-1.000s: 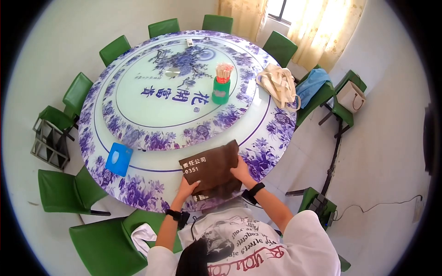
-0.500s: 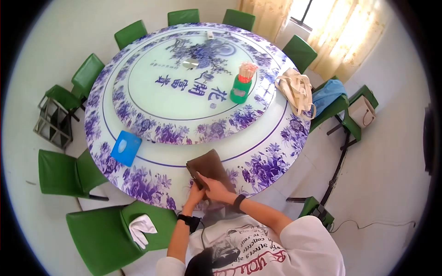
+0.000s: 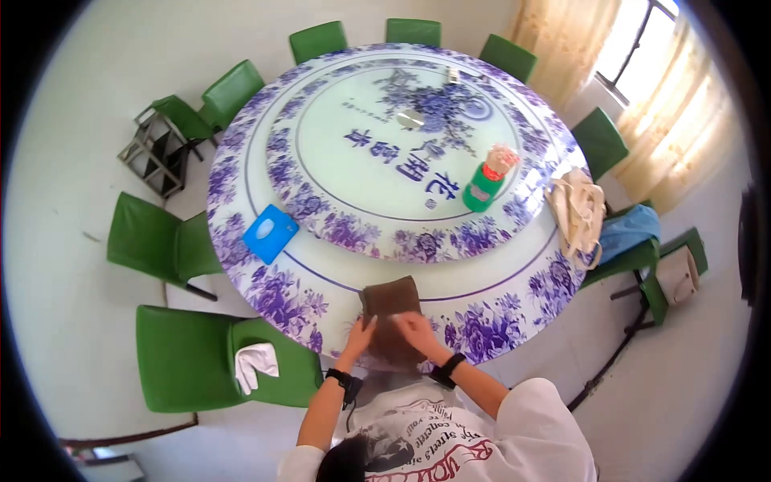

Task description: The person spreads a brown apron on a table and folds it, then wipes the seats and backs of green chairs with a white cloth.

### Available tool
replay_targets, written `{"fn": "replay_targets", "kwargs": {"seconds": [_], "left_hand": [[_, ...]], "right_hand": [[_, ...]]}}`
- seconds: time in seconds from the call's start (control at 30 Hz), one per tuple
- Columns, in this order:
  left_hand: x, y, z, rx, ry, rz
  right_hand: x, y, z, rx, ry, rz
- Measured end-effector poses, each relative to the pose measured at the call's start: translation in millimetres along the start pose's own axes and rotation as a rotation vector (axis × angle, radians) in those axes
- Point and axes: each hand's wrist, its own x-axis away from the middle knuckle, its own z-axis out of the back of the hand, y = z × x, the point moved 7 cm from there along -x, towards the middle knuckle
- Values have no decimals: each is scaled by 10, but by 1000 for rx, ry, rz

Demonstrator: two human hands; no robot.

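A dark brown folded cloth or flat case lies at the near edge of the round table, just in front of my body. My left hand is at its left side, with the fingers against that edge. Over its right part is my right hand, its fingers bent and touching or just above the brown surface. Whether either hand grips the material is too small to tell.
A blue box is on the table's left side. A green container with pinkish sticks stands on the turntable. A beige bag rests at the right edge. Green chairs surround the table.
The view has turned left, so the room appears shifted right. My hands, close together at the brown item before, are now apart on either side of it, and it lies straighter.
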Motion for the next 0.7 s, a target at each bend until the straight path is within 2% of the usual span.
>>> {"fn": "replay_targets", "kwargs": {"seconds": [0.03, 0.1, 0.13, 0.17, 0.2, 0.23, 0.27, 0.3, 0.33, 0.4, 0.43, 0.5, 0.53, 0.57, 0.67, 0.7], "left_hand": [[153, 220, 47, -5, -4, 98], [354, 492, 64, 71, 14, 17], [467, 565, 60, 110, 15, -19], [562, 572, 95, -3, -6, 20], [692, 752, 126, 48, -19, 32], [836, 1018, 169, 100, -29, 44], [933, 1142, 196, 154, -38, 54], [989, 1165, 250, 76, -21, -40], [1058, 1130, 280, 50, -46, 17], [1173, 1102, 406, 13, -81, 124], [1230, 946, 482, -67, -131, 306], [1283, 767, 669, 72, 72, 48], [1353, 871, 791, 136, 174, -82], [1482, 972, 904, 283, 346, -220], [1923, 1353, 1327, -346, 591, -352], [2023, 1458, 1439, -448, 609, -373]], "right_hand": [[-5, -109, 212, 118, 126, 47], [100, -662, 804, 349, 400, 119], [65, -635, 858, -27, 284, 35], [34, -615, 847, -398, 160, -51], [32, -577, 771, -766, 27, -141], [-33, -456, 653, -874, -144, -43], [-17, -528, 625, -890, -236, -52], [7, -693, 643, -901, -332, -60], [43, -824, 611, -906, -435, -66], [26, -939, 521, -769, -439, -33], [-8, -1017, 467, -696, -442, -8], [-43, -1164, 268, -613, -461, -25], [-52, -1305, 153, -570, -468, -33], [-52, -1465, 98, -479, -353, -11], [-43, -1707, -380, -146, -452, 79], [-17, -1801, -600, -66, -495, 214]]}}
